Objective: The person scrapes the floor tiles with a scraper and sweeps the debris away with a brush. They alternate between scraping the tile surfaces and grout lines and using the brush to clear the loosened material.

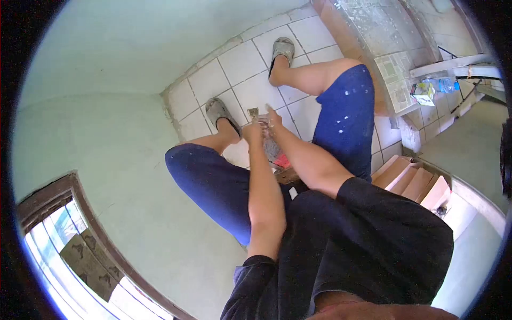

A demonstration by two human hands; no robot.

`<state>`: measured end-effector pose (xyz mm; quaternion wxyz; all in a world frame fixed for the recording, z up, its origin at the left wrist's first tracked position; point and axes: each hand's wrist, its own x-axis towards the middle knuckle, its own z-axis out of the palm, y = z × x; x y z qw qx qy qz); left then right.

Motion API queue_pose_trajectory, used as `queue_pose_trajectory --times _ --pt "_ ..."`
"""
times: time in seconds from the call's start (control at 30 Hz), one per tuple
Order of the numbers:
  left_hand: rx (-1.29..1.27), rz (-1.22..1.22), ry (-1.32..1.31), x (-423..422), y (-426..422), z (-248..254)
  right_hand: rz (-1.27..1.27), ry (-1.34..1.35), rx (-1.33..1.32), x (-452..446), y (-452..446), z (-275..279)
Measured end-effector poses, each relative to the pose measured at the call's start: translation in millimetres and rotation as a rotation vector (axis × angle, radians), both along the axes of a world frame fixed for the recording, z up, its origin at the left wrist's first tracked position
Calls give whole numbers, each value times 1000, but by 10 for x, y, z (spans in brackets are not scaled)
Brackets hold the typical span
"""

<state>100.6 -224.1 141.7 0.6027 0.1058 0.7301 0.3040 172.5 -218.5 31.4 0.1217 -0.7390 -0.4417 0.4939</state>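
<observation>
Both hands meet low between the knees, in front of the body. A small scraper [253, 112] with a flat, stained blade sticks up from my left hand [252, 130], whose fingers are closed on it. Close beside it on the right, my right hand [274, 120] has its thumb raised apart from the fingers, which point toward my left hand. Greyish smears show on the fingers where the hands meet. Below them lie a grey plastic-like item [271, 147] and something red [282, 160], partly hidden by the right forearm.
White floor tiles [256, 92] run along a green wall [122, 128]. A stained board or ledge [392, 80] stands at the right, near a small box [423, 94] and a blue plastic bottle [447, 85]. An open cardboard box [410, 178] is at lower right, a barred window [80, 234] at lower left.
</observation>
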Motion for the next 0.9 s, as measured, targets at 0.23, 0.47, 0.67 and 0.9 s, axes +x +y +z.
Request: queue_pose_trajectory --times 0.23,0.47,0.67,0.9 --pt "-59 -239 351 546 50 3 -647 733 -263 554 65 347" --pt "-137 -422 354 539 -25 -37 -636 1019 -400 759 -27 95" --pt "-137 -495 380 857 103 -119 -825 733 -365 978 197 -203" --pt "-210 -524 362 1066 261 -415 -736 500 -411 1159 380 -582"
